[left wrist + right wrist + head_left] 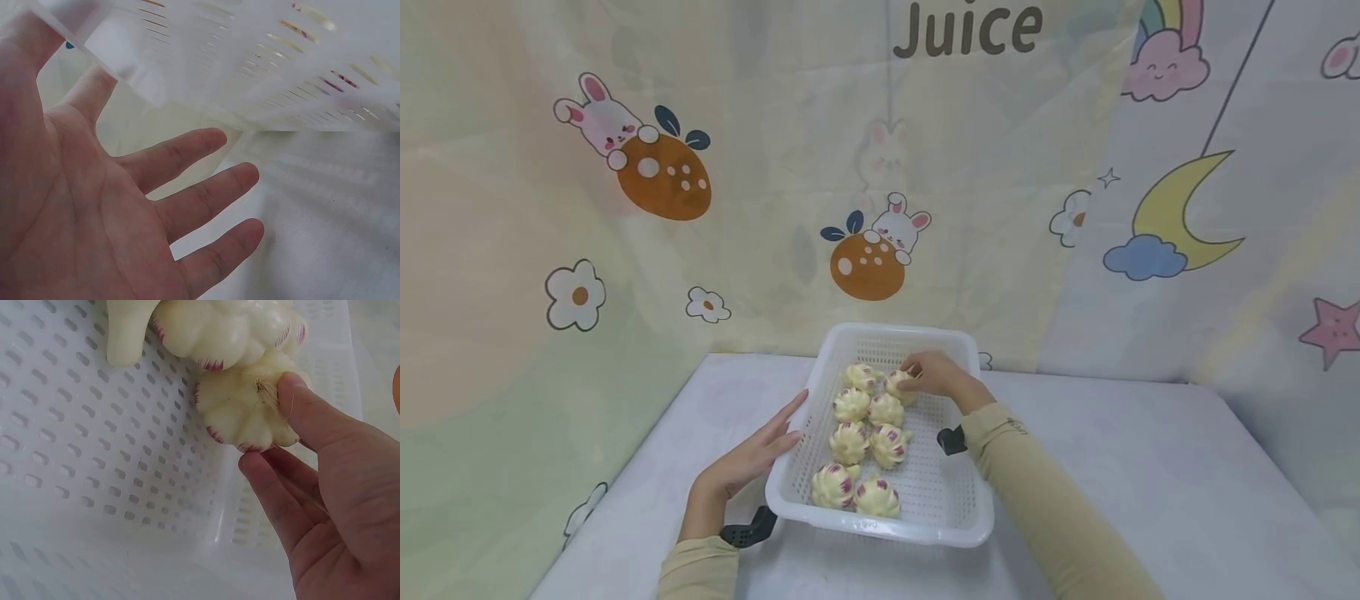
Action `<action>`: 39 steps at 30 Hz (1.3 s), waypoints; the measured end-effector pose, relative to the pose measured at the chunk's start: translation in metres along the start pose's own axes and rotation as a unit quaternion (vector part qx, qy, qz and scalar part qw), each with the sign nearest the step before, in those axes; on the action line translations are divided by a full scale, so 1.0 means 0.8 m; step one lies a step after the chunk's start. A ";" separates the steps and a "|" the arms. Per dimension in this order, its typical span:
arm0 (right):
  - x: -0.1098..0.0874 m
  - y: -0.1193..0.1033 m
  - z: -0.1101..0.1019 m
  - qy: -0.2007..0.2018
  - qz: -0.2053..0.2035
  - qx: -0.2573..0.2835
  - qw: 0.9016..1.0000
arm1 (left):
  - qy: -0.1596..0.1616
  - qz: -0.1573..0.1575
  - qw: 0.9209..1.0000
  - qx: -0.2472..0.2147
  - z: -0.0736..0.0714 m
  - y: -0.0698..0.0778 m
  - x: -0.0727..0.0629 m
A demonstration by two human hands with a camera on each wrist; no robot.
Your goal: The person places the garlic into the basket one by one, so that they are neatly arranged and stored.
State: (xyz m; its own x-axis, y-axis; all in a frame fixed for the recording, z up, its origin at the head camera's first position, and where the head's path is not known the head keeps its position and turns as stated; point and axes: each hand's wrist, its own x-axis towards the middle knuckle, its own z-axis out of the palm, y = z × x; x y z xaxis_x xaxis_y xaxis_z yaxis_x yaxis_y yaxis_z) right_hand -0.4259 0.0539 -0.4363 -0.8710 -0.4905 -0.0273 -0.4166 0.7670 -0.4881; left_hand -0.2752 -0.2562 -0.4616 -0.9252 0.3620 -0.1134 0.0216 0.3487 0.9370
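Note:
A white plastic basket (pixel 977 508) holds several cream garlic bulbs (pixel 850 442) with purple streaks, set in two rough columns toward its left side. At the far end of the basket, my right hand (pixel 936 373) pinches a garlic bulb (pixel 231 406) between thumb and fingers. Its root tuft faces the thumb in the right wrist view, and another bulb (pixel 219 331) sits right against it. My left hand (pixel 748 458) is at the basket's left rim, fingers spread and mostly straight. From the left wrist, the palm (pixel 94 206) shows under the slotted basket side (pixel 206 56).
The basket stands on a white-covered table (pixel 1112 483). Behind it hangs a patterned curtain (pixel 775 167) with cartoon rabbits and flowers, close to the basket's far rim. A black wrist device (pixel 751 528) sits at the left wrist, another (pixel 952 440) at the right.

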 end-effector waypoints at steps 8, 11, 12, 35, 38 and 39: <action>0.003 -0.004 -0.001 0.009 0.018 0.001 1.000 | 0.005 -0.002 1.000 0.004 -0.003 -0.003 0.001; 0.004 -0.004 -0.001 0.008 0.018 0.006 1.000 | 0.007 -0.003 1.000 0.004 -0.003 -0.003 0.001; 0.004 -0.005 -0.001 0.009 0.019 0.009 1.000 | 0.007 -0.003 1.000 0.004 -0.003 -0.003 0.001; -0.016 -0.011 -0.015 0.048 0.056 0.060 0.995 | 0.005 -0.005 1.000 -0.001 0.002 -0.011 0.001; -0.030 -0.027 -0.022 0.049 0.056 0.045 0.996 | 0.009 -0.006 1.000 0.002 0.001 -0.010 0.004; -0.037 -0.034 -0.023 0.043 0.056 0.041 0.997 | 0.007 -0.004 1.000 0.002 0.001 -0.010 0.005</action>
State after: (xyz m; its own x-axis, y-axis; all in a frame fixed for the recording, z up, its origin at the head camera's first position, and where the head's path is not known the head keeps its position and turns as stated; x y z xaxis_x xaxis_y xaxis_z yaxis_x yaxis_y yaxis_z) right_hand -0.3935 0.0557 -0.4060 -0.9317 -0.3630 -0.0119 -0.2958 0.7773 -0.5552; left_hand -0.2787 -0.2570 -0.4695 -0.9307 0.3468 -0.1159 0.0161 0.3557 0.9345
